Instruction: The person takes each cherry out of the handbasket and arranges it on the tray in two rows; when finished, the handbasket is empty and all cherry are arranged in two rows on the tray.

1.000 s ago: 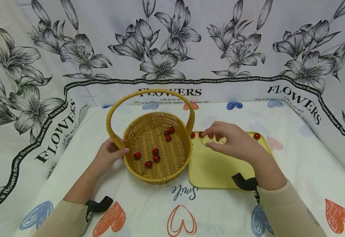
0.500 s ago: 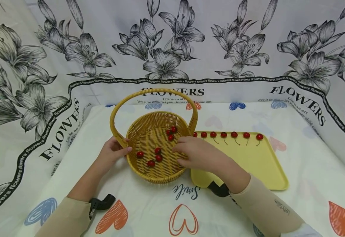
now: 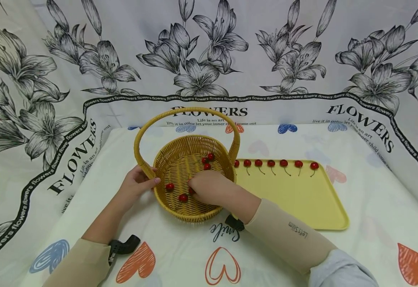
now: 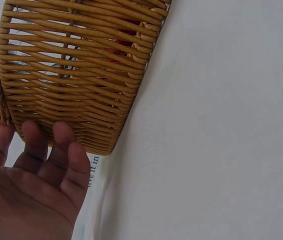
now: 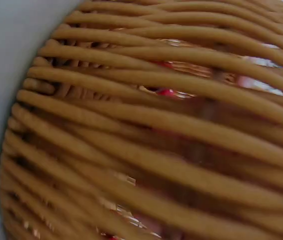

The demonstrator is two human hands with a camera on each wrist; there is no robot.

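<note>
A round yellow-brown wicker basket with a tall arched handle stands on the table. My left hand grips its left rim at the foot of the handle, thumb over the edge; in the left wrist view the fingers lie against the outer wall. My right hand is inside the basket, over cherries in the middle. Its fingertips are hidden, so whether they pinch a cherry does not show. A cherry and another cherry lie left of it, and several more lie farther back. The right wrist view shows mostly blurred basket weave.
Right of the basket lies a yellow tray, with several stemmed cherries in a row along its far edge. A white cloth printed with hearts covers the table. Behind hangs a flower-print curtain.
My right hand has moved left from above the tray's cherry row, over the basket's right rim and down into the basket. My left hand keeps its hold on the rim.
</note>
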